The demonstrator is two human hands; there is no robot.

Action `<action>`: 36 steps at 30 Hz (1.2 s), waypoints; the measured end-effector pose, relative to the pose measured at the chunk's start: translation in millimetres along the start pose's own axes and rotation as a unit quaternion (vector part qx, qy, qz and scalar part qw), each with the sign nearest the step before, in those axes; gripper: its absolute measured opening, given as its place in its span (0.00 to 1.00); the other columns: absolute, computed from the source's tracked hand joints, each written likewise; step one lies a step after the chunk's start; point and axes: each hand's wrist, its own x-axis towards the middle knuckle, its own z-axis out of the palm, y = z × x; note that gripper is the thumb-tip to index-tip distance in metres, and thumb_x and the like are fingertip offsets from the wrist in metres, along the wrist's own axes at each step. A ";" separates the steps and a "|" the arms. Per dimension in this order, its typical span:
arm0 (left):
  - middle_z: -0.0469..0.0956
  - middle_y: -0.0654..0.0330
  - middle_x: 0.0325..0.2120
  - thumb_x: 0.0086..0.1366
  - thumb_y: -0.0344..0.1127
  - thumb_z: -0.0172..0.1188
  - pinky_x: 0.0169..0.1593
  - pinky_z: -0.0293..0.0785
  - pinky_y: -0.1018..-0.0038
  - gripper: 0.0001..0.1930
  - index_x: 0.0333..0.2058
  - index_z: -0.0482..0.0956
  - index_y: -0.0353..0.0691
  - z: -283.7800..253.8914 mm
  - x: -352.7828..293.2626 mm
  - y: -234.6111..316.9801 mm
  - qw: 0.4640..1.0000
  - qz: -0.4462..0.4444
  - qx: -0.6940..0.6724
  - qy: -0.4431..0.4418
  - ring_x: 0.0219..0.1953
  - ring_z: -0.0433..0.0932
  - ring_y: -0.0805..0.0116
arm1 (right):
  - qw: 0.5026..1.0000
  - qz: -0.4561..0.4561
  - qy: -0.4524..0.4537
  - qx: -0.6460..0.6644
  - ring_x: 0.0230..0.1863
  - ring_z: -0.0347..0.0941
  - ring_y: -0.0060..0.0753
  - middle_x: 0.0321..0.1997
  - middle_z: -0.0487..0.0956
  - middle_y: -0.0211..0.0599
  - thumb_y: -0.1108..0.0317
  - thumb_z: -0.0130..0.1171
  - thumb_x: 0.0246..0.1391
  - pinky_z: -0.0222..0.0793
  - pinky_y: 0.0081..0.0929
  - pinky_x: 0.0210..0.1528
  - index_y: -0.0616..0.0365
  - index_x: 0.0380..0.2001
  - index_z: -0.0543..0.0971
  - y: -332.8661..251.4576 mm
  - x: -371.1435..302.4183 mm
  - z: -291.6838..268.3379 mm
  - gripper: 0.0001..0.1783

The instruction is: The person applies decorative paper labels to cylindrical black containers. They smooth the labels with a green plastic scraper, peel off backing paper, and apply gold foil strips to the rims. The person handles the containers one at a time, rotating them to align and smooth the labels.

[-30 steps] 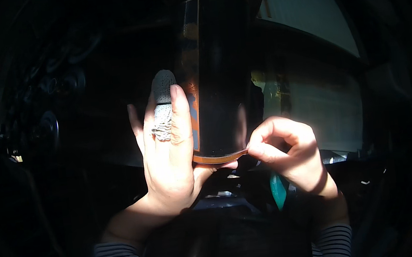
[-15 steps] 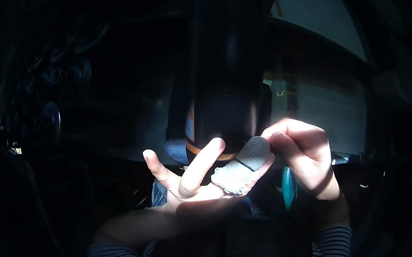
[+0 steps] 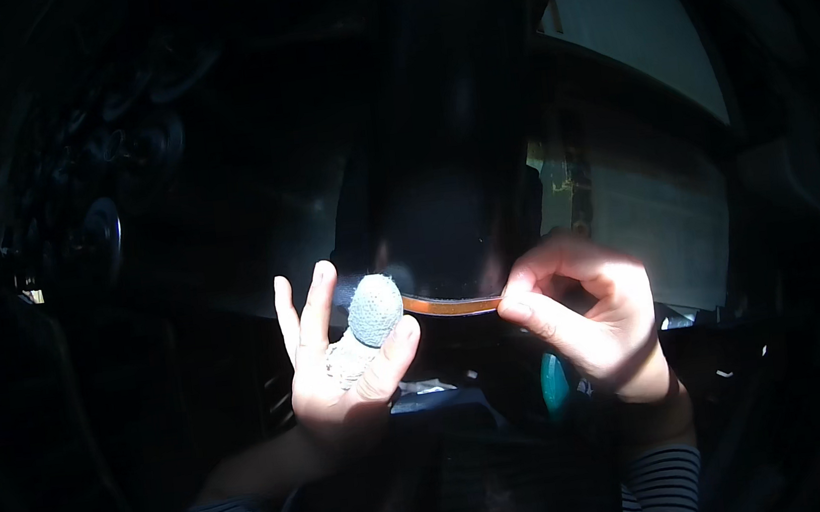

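My left hand (image 3: 336, 364) is raised with its fingers stretched up and the thumb apart. Pale knitted fabric (image 3: 375, 312) covers one or more of its fingers and part of the palm. Behind my hands stands a large dark cylinder (image 3: 454, 151) with a curved orange-brown rim (image 3: 450, 306) at its near end. Toward the right end of that rim, the thumb and index finger of my right hand (image 3: 586, 312) are pinched together. Anything between those fingertips is too small to make out. Close below my right hand shows a teal object (image 3: 554, 386), its kind unclear.
Pale panels (image 3: 663, 239) stand beyond my right hand. Several round, shiny shapes (image 3: 103, 238) show dimly at the far left. Most of the surroundings are in deep shadow.
My left hand has moved left and turned upright, away from my right hand. My right hand no longer pinches at the covered fingertip and remains nearly in place. More of the orange-brown rim shows.
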 end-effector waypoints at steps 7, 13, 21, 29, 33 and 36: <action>0.60 0.76 0.56 0.53 0.55 0.64 0.51 0.56 0.28 0.32 0.57 0.63 0.71 37.4 16.2 2.6 0.905 0.237 0.316 0.157 0.50 0.69 0.77 | 0.997 0.037 -0.005 0.072 0.29 0.71 0.20 0.29 0.76 0.33 0.73 0.50 0.58 0.68 0.17 0.33 0.66 0.34 0.78 4.2 -8.6 -7.6 0.09; 0.70 0.48 0.48 0.52 0.39 0.65 0.60 0.49 0.42 0.32 0.55 0.66 0.36 17.3 51.9 4.8 0.988 0.141 0.055 0.029 0.52 0.69 0.55 | 1.000 -0.005 0.015 0.005 0.27 0.69 0.15 0.25 0.75 0.30 0.72 0.58 0.53 0.66 0.15 0.29 0.63 0.29 0.77 9.7 -12.6 -9.5 0.05; 0.72 0.52 0.44 0.57 0.35 0.61 0.59 0.46 0.34 0.23 0.52 0.71 0.51 11.0 -1.0 8.0 0.995 0.062 0.080 -0.020 0.48 0.72 0.55 | 0.995 -0.095 0.002 -0.022 0.22 0.70 0.19 0.23 0.74 0.31 0.75 0.62 0.47 0.66 0.13 0.24 0.63 0.26 0.78 10.3 -15.7 -11.4 0.03; 0.68 0.65 0.51 0.57 0.49 0.62 0.57 0.40 0.29 0.27 0.55 0.70 0.56 31.5 13.5 16.3 0.936 0.302 0.177 0.049 0.55 0.66 0.65 | 0.993 -0.074 0.056 0.074 0.25 0.68 0.16 0.25 0.73 0.30 0.75 0.58 0.50 0.65 0.14 0.29 0.63 0.28 0.75 25.9 -39.3 -17.9 0.03; 0.60 0.49 0.57 0.57 0.35 0.59 0.62 0.47 0.54 0.32 0.59 0.60 0.37 7.5 45.3 33.2 0.976 0.087 -0.159 -0.122 0.60 0.59 0.57 | 0.995 -0.001 0.044 0.091 0.24 0.67 0.16 0.25 0.73 0.30 0.76 0.57 0.50 0.64 0.14 0.29 0.63 0.28 0.74 20.7 -55.2 -26.2 0.02; 0.52 0.43 0.61 0.55 0.29 0.59 0.64 0.49 0.63 0.40 0.63 0.46 0.31 1.7 66.0 25.8 0.953 0.024 -0.242 -0.180 0.63 0.55 0.54 | 0.995 -0.035 0.056 0.079 0.24 0.67 0.16 0.25 0.72 0.30 0.74 0.58 0.50 0.64 0.15 0.28 0.62 0.28 0.74 18.7 -31.0 -11.1 0.04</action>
